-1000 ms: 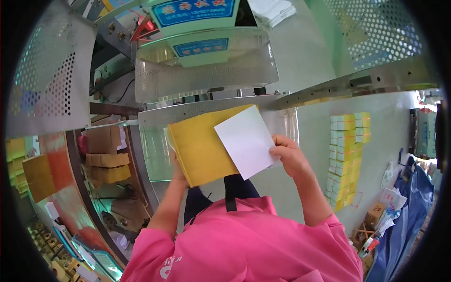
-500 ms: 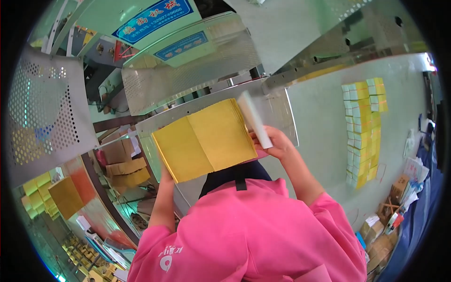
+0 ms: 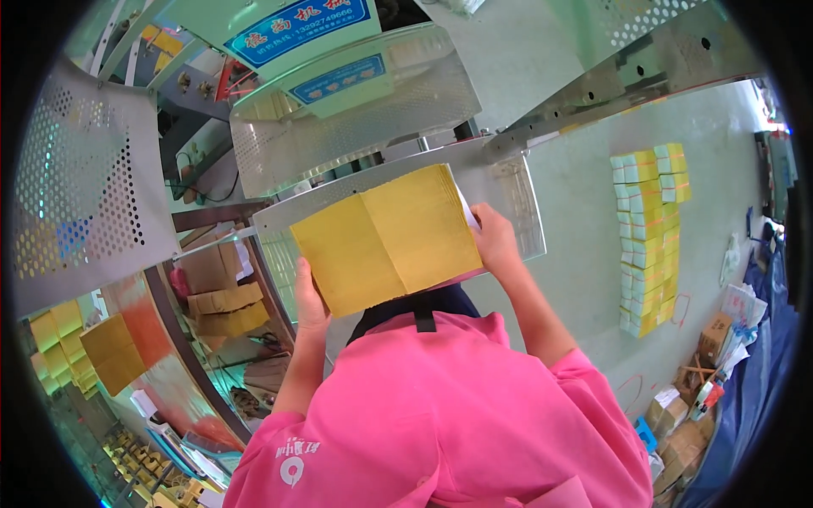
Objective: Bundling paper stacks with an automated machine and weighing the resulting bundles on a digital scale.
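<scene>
Above the metal tray (image 3: 517,212), each hand, left (image 3: 310,298) and right (image 3: 495,244), grips the yellow paper stack (image 3: 389,239).

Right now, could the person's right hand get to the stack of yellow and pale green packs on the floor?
Probably not. The right hand is gripping the edge of the yellow folded sheets, and the stack of packs sits well off to the right on the floor, apart from it, though nothing blocks the way.

Yellow folded paper stack (image 3: 389,240), tilted, above perforated metal tray (image 3: 517,203)
</scene>
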{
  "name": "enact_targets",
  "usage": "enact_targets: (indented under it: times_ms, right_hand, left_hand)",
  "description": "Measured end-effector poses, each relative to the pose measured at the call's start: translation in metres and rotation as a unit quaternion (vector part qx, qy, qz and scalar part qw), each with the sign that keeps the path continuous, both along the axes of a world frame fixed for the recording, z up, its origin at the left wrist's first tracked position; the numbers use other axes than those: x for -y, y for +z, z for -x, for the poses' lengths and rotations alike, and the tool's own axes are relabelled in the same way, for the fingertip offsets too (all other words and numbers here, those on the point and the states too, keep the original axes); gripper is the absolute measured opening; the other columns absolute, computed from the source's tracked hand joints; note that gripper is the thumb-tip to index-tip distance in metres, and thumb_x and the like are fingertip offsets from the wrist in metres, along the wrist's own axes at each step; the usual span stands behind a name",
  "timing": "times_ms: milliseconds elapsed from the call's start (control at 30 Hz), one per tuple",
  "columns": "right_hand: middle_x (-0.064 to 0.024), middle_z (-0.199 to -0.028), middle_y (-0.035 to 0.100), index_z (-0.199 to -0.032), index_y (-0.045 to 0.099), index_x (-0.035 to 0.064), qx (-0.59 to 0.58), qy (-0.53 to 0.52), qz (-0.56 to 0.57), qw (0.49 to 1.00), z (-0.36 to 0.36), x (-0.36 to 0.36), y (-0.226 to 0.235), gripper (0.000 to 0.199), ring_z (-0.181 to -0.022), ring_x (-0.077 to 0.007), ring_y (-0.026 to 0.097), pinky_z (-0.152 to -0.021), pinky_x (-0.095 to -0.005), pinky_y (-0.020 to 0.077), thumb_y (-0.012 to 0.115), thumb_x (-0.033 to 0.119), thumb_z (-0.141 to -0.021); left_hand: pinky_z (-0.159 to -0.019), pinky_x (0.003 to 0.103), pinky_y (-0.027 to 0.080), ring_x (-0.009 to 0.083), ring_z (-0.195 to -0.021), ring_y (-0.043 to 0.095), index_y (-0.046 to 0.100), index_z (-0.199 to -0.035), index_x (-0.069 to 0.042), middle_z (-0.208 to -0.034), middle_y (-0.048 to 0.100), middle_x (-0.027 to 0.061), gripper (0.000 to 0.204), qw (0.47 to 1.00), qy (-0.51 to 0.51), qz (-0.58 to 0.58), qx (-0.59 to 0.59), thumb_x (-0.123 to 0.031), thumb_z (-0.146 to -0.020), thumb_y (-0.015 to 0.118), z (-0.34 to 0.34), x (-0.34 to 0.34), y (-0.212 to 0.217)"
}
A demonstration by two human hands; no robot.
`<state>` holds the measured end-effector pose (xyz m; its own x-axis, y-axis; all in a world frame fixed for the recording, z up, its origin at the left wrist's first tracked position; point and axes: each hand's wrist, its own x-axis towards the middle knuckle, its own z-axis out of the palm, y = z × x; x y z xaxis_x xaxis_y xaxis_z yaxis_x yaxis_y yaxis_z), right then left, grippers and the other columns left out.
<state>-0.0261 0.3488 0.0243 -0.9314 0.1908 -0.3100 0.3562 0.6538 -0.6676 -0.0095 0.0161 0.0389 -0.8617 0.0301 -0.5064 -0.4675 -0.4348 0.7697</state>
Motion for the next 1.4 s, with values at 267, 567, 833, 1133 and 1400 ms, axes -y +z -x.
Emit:
enact_targets:
  times_ms: [267, 567, 833, 1133, 1400]
  right_hand:
    - [-0.0140, -0.110, 0.068, -0.125, 0.061, 0.0109, -0.140, 0.038, 0.091, 0.985, 0.003, 0.004, 0.002, 0.040, -0.099, -0.0324, 0.065, -0.089, -0.0366, 0.0506, 0.056, 0.007, -0.086]
    - [-0.0101, -0.100, 0.069, -0.118, 0.065, 0.0047, 0.059, -0.057, 0.320, 0.944, 0.001, -0.004, 0.037, 0.049, -0.093, -0.0178, 0.063, -0.084, -0.0302, 0.0491, 0.046, 0.046, -0.100]
    - [-0.0140, -0.098, 0.069, -0.111, 0.067, 0.0048, 0.002, -0.036, 0.233, 0.972, 0.001, 0.002, 0.034, 0.053, -0.093, -0.0255, 0.064, -0.085, -0.0334, 0.0481, 0.049, 0.053, -0.096]
    - [-0.0123, -0.102, 0.070, -0.111, 0.067, 0.0032, 0.044, -0.054, 0.229, 0.971, 0.006, 0.010, 0.032, 0.039, -0.094, -0.0197, 0.064, -0.086, -0.0317, 0.0485, 0.055, 0.037, -0.096]
    - [-0.0081, -0.107, 0.063, -0.121, 0.061, -0.0007, 0.134, -0.094, 0.312, 0.936, 0.010, 0.000, 0.042, 0.061, -0.091, -0.0174, 0.058, -0.075, -0.0321, 0.0472, 0.046, 0.054, -0.098]
  left_hand:
    - [-0.102, 0.036, 0.042, 0.0226, -0.122, 0.052, 0.044, -0.139, -0.005, -0.134, 0.053, 0.0089, 0.060, 1.000, -0.001, -0.018, -0.001, -0.051, -0.102, 0.033, 0.002, -0.010, 0.006]
    - [-0.102, 0.036, 0.041, 0.0225, -0.122, 0.052, 0.043, -0.139, -0.005, -0.135, 0.052, 0.0088, 0.061, 0.999, 0.028, -0.037, 0.017, -0.052, -0.101, 0.036, 0.002, -0.021, 0.010]
    - [-0.101, 0.037, 0.043, 0.0223, -0.122, 0.052, 0.045, -0.138, -0.006, -0.134, 0.053, 0.0083, 0.061, 0.999, 0.039, -0.031, -0.001, -0.054, -0.101, 0.036, 0.004, -0.027, 0.009]
    - [-0.101, 0.036, 0.042, 0.0216, -0.119, 0.054, 0.047, -0.137, -0.007, -0.131, 0.055, 0.0073, 0.056, 0.990, 0.127, -0.052, 0.015, -0.049, -0.101, 0.037, -0.008, -0.025, -0.017]
    - [-0.107, 0.036, 0.037, 0.0193, -0.126, 0.046, 0.037, -0.145, -0.008, -0.139, 0.047, 0.0069, 0.058, 0.988, 0.096, -0.100, -0.071, -0.046, -0.102, 0.038, 0.005, -0.035, 0.010]
